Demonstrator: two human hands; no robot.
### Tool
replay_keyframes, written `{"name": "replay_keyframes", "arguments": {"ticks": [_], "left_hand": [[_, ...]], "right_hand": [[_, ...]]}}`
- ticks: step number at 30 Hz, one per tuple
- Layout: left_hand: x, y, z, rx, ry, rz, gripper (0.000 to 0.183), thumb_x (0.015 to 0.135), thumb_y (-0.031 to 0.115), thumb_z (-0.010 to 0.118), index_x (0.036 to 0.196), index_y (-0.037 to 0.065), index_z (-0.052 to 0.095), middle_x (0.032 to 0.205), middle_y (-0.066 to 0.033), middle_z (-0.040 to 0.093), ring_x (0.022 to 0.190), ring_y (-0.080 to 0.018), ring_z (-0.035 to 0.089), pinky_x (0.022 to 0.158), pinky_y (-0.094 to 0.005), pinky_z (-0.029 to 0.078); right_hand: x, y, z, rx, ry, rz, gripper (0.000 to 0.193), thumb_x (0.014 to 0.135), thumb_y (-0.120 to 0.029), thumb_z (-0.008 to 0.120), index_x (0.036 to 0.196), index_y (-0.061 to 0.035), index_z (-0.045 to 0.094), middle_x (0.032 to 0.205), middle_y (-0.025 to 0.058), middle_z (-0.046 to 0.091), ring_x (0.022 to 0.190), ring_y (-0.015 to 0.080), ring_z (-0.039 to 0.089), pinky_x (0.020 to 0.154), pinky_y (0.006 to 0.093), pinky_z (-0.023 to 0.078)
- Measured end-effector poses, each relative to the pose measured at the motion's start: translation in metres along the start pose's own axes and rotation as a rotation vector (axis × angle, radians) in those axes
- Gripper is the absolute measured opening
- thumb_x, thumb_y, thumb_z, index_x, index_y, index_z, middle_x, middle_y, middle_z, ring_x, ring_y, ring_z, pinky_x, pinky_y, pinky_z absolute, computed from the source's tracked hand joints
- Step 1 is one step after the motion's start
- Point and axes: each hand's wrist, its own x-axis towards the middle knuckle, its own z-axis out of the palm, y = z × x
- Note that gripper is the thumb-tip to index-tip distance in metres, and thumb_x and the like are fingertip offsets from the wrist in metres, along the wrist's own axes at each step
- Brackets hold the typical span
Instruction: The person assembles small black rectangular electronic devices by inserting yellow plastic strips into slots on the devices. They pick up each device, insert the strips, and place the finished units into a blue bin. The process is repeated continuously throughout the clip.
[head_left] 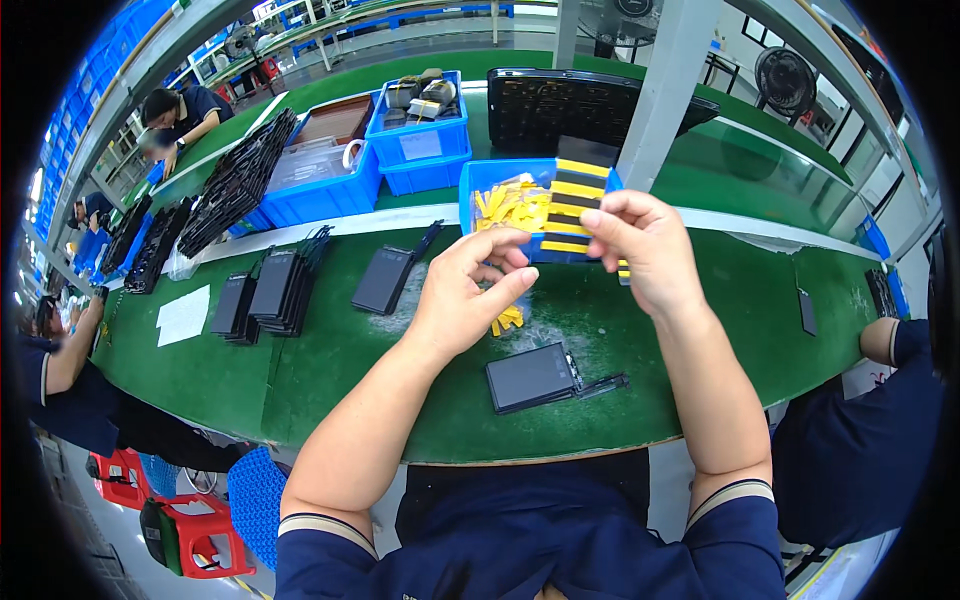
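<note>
Navy shirt (600,535), bent forearms (365,400), right fingers (615,228) pinching yellow-striped sheet (578,205), left fingers (492,240) curled, apart

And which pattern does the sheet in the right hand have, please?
The sheet has yellow and black stripes, shown in the head view.

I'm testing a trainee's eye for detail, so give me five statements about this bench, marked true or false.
1. The right hand holds a black-and-yellow striped sheet. True.
2. The bin holding yellow pieces is red. False: it is blue.
3. White paper lies left of the stacked dark devices. True.
4. The frontmost dark device lies on paper. False: it lies on the green tabletop.
5. A black fan stands in the right background. True.
</note>
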Motion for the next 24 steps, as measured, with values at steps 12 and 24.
{"name": "replay_keyframes", "arguments": {"ticks": [12,24], "left_hand": [[0.004,0.002,-0.002,-0.413,-0.084,-0.279,0.025,0.083,0.003,0.066,0.105,0.003,0.055,0.084,0.0013,0.059,0.073,-0.0058,0.055,0.066,-0.0204,0.045],[0.006,-0.025,-0.009,0.785,-0.12,-0.202,0.019,0.07,0.003,0.068,0.087,0.001,0.059,0.076,-0.0093,0.062,0.069,-0.0233,0.062,0.063,-0.036,0.048]], "right_hand": [[-0.013,0.03,0.003,0.085,-0.085,0.032,0.019,0.078,-0.012,0.074,0.093,-0.0014,0.066,0.077,0.0017,0.064,0.056,0.0036,0.05,0.048,0.0173,0.038],[-0.019,0.02,0.0,-0.066,-0.017,-0.058,0.021,0.081,-0.012,0.071,0.097,-0.0008,0.067,0.076,0.0001,0.064,0.062,0.0023,0.054,0.051,0.0171,0.04]]}}
